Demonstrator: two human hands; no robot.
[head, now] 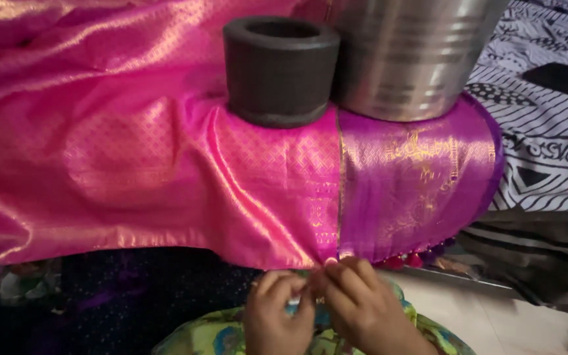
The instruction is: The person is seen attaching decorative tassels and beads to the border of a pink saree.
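Nearest the camera, the left hand (276,314) and the right hand (361,304) meet at the bottom of the view, both cut off at the wrist by the lower edge. Their fingers (336,271) are pinched narrow on the hanging hem of the silk cloth (165,164), just where its pink field joins the purple border panel (415,184); whatever small thing lies between the fingertips is too blurred to make out. Under the hands lies a green patterned garment (218,335), and to its left a dark sequinned fabric (119,296), dim and hard to read.

Along the hem to the right of the hands hangs a short row of small red and purple tassels (415,258); their count cannot be told.

The cloth drapes over a raised surface that it hides completely, falling off its near edge. Two containers stand on it towards the far edge. One is a dark grey, thick-walled cylinder (281,69), open at the top, its inside in shadow. Touching it on the right is one ribbed steel vessel (412,56), its top cut off by the frame, so its contents are unseen.

Far right lies a black-and-white patterned sheet (547,125).
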